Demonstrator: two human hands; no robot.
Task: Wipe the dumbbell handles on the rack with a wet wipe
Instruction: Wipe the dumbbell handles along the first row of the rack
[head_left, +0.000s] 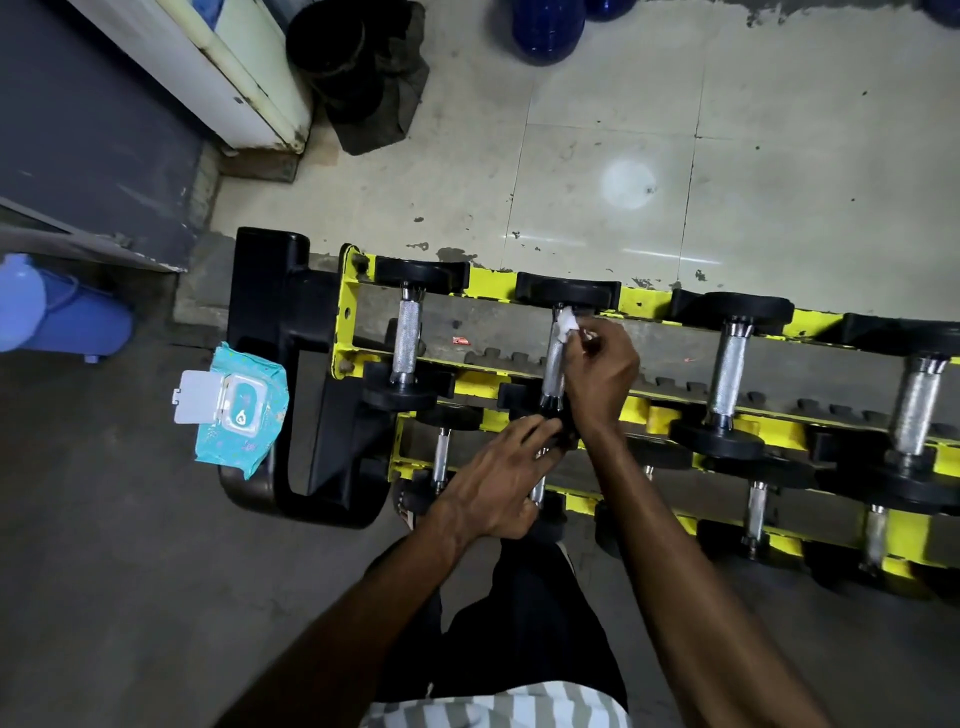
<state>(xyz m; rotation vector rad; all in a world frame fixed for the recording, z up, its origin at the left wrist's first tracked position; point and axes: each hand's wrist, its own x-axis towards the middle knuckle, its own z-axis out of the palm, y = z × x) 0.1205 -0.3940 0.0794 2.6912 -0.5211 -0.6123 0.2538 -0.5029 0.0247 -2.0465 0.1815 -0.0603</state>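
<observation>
Under the rack (644, 300), stained tiles (597, 130) meet possibly concrete floor (104, 571)

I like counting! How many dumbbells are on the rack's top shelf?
4: the leftmost dumbbell, the second dumbbell under the right hand holding the wet wipe, the third dumbbell, the fourth dumbbell by the right edge. More may be hidden.

Nothing legible in view.
Only a white drop-shaped mark on the teal lid label of the wipes pack (241, 410), its other print too small to read; white marks on a small red wrapper (460, 341) lying beneath the rack (353, 291), too blurred to make out.
</observation>
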